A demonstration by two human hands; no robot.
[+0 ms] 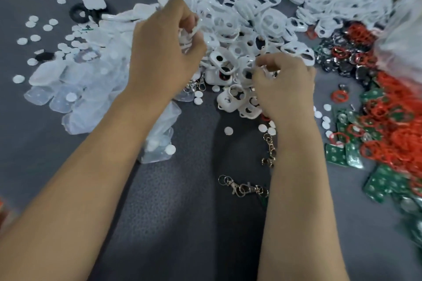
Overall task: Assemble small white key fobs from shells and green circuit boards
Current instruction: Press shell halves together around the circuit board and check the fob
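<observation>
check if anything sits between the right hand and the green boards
Yes. A scatter of small white discs and a loose red ring lie on the mat between the right hand and the green boards.

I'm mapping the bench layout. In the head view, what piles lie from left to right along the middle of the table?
Clear plastic covers → left hand → white shells → right hand → green circuit boards → red rings.

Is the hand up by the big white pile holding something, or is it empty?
Holding something. The left hand has its fingers curled round a white shell lifted just above the pile of shells.
</observation>
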